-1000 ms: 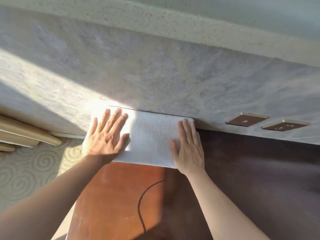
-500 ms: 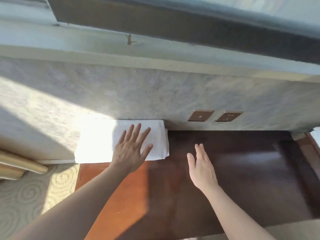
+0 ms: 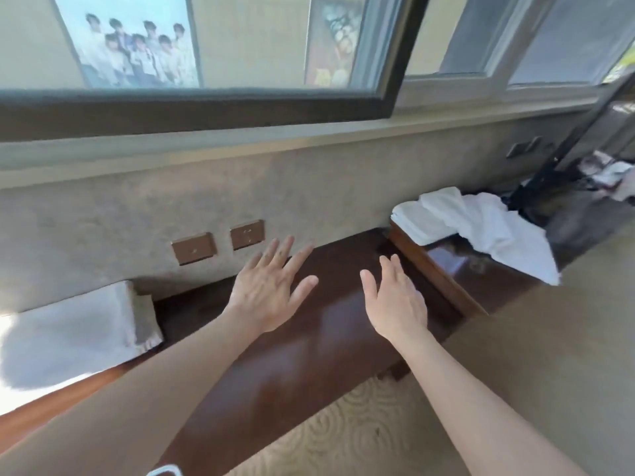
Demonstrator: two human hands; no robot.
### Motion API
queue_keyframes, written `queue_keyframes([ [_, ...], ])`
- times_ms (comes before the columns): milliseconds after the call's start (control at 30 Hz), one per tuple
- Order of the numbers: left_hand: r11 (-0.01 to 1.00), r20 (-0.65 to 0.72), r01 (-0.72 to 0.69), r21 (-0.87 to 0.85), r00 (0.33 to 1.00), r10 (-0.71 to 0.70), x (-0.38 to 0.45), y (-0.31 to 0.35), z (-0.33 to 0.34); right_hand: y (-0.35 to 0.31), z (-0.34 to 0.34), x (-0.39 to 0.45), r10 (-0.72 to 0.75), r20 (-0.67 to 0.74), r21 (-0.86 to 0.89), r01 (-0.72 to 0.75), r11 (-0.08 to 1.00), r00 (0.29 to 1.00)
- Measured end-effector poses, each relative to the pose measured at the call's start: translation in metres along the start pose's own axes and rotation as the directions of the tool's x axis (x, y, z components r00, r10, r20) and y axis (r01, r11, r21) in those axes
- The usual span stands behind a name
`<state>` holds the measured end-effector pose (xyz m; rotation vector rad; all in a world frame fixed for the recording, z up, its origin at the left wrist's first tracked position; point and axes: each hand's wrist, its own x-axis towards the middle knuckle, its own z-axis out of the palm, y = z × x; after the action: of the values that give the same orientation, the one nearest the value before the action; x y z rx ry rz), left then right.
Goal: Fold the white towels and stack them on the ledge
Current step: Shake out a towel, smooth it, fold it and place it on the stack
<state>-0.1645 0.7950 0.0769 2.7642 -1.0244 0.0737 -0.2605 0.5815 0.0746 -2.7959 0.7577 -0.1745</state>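
Both hands have left the folded towel (image 3: pixel 74 333), far left on the ledge (image 3: pixel 295 359).
Left hand (image 3: pixel 271 293) and right hand (image 3: pixel 395 300) spread, empty; unfolded towels (image 3: pixel 481 228) wait right.

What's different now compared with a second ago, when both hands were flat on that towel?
Both hands have let go of the folded towel. The right hand lifted first, then the left, and both swung rightward. Now the left hand and right hand hover open over the dark wooden ledge, toward the unfolded towels at the far right. The folded towel stays against the wall.
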Motion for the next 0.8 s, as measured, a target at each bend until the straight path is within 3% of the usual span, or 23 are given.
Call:
queue_keyframes([
  [167, 0.992, -0.048, -0.113, -0.057, 0.993, 0.111, 0.058, 0.138, -0.004, 0.124, -0.077, 0.0, 0.042, -0.091, -0.012, -0.044, 0.999, 0.995],
  [333, 0.97, -0.094, -0.239, -0.039, 0.968, 0.235, 0.109, 0.234, -0.008, 0.205, -0.127, 0.013, 0.104, -0.186, 0.025, -0.101, 0.995, 0.977],
  [600, 0.94, -0.107, -0.335, -0.058, 0.939, 0.328, 0.212, 0.305, 0.03, 0.285, -0.134, 0.067, 0.187, -0.183, -0.024, -0.195, 0.981, 0.965],
  [800, 0.925, -0.023, -0.355, -0.133, 0.934, 0.355, 0.304, 0.336, 0.083, 0.343, -0.121, 0.123, 0.307, -0.099, -0.072, -0.315, 0.946, 0.946],
])
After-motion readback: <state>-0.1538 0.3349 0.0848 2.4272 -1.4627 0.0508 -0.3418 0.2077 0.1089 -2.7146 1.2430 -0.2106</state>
